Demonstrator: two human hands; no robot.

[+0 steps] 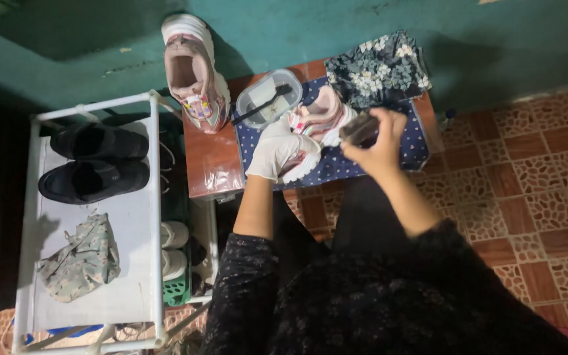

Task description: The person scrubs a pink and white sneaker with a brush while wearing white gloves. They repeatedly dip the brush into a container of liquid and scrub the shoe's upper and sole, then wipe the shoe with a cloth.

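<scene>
Fingers of your gloved left hand [277, 152] curl over the pink sneaker [317, 121], pinning it to the dotted cloth [409, 141] while your right hand [379, 148] pinches a blurred dark object [359, 129] just beside its toe.

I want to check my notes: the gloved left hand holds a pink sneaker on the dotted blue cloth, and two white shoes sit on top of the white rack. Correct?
Not quite: the head view shows the two shoes atop the white rack are black. The rest holds: gloved left hand, pink sneaker, dotted blue cloth.
</scene>
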